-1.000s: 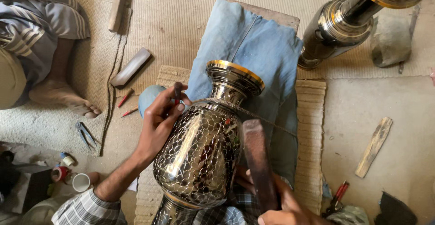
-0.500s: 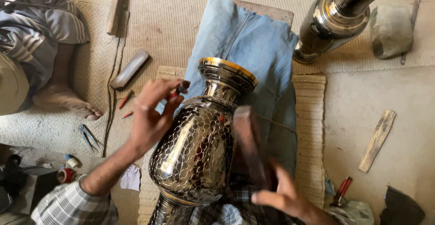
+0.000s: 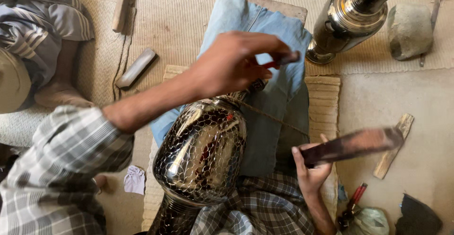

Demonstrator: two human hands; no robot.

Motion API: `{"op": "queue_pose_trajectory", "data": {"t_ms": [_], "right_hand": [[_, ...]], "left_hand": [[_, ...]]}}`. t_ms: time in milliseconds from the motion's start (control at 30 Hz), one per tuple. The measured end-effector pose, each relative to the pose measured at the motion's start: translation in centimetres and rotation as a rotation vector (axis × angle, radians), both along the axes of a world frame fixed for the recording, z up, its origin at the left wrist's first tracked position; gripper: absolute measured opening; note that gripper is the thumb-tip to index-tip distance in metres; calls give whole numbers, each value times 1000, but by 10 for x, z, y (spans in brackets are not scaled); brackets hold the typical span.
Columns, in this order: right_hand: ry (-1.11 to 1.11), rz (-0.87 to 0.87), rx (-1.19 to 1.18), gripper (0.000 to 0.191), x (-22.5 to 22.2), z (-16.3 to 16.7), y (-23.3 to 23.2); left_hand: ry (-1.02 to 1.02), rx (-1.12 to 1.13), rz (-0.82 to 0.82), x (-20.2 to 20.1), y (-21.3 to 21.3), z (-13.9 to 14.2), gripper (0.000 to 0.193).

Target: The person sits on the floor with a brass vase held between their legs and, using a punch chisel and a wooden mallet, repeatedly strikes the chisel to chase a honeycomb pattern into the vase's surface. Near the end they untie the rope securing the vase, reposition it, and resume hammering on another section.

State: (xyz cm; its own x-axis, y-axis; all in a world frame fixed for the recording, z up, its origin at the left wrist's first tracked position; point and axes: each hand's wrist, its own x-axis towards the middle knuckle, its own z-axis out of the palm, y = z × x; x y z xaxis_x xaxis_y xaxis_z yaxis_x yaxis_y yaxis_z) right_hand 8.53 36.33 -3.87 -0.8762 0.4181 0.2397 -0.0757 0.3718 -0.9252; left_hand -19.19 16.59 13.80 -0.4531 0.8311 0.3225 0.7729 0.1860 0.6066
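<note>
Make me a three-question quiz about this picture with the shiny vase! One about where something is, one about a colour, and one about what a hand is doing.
1. Where does the patterned vase rest?
A. on the person's lap
B. on a shelf
C. in a bucket

2. What colour is the folded cloth beyond the vase?
A. red
B. light blue
C. black

3. What is the right hand doing?
A. lying flat and open
B. gripping a dark wooden bar
C. pouring water

Answers:
1 A, it lies on the checked fabric over the legs.
2 B, pale denim blue.
3 B, its fingers wrap the bar's end.
</note>
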Motion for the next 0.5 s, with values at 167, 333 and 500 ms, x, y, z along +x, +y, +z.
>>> {"op": "queue_pose_trajectory", "data": {"t_ms": [167,333,500], "right_hand": [[-130,-108,-384,55,14,5,3],[-94,-62,-286,56,11,13,1],[-58,-50,-253,47,4,3,0]], "left_hand": [[-4,-167,-109,-3,36,-6,60],[104,-293,-260,-9,50,-12,65],[86,-274,-425,-21,53,-4,70]]}}
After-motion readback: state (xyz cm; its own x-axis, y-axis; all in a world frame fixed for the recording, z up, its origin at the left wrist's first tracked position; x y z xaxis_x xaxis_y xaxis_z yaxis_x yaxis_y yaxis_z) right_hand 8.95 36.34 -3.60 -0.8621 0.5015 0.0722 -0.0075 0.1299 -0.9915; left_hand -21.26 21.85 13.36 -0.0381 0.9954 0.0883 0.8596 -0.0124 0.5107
